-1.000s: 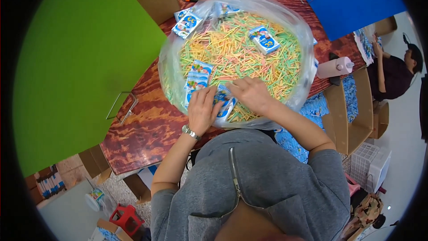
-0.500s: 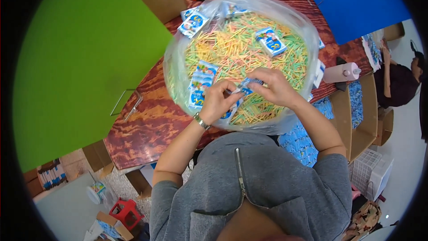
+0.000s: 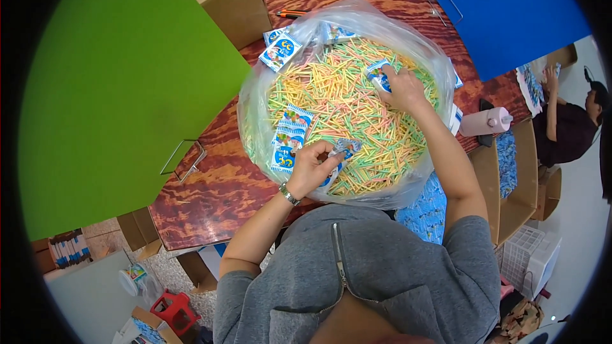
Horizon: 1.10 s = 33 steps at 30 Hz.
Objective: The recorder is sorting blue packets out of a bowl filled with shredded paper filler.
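Observation:
A large clear plastic bag lies rolled open on the table, full of thin pastel sticks in yellow, green and pink. Above the near part of the sticks, my left hand pinches a small crumpled blue-and-white packet. My right hand is at the far right of the pile, its fingers and thumb closed on another blue-and-white packet. More such packets lie on the sticks left of my left hand, and one packet rests at the bag's far left rim.
Around the bag are a green panel, a blue panel and a cardboard box on the red wood-grain table. A pink bottle stands at right, near an open carton. Another person sits farther right.
My right hand has left the small packet near my left hand and moved away to the far right packet. My left hand keeps its packet. The whole view has shifted slightly.

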### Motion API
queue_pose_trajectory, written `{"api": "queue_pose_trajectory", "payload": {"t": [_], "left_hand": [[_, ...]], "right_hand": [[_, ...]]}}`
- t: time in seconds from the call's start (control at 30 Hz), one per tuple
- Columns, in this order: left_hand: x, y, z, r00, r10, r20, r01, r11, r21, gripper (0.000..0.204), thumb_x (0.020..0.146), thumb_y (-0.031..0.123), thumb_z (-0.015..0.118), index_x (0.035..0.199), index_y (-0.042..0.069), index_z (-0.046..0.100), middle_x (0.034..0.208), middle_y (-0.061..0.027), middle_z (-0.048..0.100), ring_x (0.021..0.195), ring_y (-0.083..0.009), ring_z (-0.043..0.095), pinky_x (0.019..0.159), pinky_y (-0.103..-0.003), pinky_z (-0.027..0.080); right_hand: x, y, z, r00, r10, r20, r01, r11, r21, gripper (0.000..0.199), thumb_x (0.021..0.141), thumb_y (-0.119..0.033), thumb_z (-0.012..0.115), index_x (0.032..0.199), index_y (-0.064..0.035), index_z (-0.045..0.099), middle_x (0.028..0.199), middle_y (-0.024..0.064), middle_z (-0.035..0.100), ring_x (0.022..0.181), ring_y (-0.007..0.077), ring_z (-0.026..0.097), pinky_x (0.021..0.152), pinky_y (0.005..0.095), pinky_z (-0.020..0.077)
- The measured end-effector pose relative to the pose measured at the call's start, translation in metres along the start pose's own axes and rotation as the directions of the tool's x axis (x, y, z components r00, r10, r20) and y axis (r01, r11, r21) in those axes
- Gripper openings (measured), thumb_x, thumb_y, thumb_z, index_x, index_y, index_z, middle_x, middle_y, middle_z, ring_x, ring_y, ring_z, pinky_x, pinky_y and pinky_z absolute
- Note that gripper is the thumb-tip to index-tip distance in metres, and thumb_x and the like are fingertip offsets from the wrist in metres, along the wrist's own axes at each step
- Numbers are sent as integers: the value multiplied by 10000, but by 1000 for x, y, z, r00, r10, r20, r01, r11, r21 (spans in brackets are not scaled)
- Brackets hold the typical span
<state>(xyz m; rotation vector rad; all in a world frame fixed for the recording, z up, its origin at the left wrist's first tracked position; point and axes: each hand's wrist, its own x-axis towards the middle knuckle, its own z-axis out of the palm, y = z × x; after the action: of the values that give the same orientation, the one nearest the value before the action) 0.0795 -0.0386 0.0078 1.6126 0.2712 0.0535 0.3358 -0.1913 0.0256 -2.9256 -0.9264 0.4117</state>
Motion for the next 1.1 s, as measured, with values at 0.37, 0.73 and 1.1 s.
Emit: {"api": "queue_pose_trajectory", "payload": {"t": [0.37,0.73,1.1], "left_hand": [[-14,-24,-5,992,35,-120,-41,998,-50,173,825,109,747,775,20,607,669,11,580,589,-44,504,520,-226,403],[-21,-20,-6,995,-50,-82,43,996,-82,125,847,77,716,814,18,611,690,17,618,618,-17,524,531,-199,408],[-19,-19,8,1000,5,10,-4,999,-42,92,868,81,712,906,17,658,802,18,654,708,-34,539,620,-217,453]], "right_hand": [[18,-45,-5,945,-290,-151,323,895,307,667,647,-371,757,1234,-122,561,961,191,670,985,366,615,900,444,470],[55,52,9,934,-170,-315,267,917,297,188,884,-234,608,979,-96,694,997,172,673,931,347,644,835,430,507],[84,96,35,983,-171,60,173,784,-597,183,877,-167,573,922,-90,733,978,144,666,973,308,652,760,389,541]]}}
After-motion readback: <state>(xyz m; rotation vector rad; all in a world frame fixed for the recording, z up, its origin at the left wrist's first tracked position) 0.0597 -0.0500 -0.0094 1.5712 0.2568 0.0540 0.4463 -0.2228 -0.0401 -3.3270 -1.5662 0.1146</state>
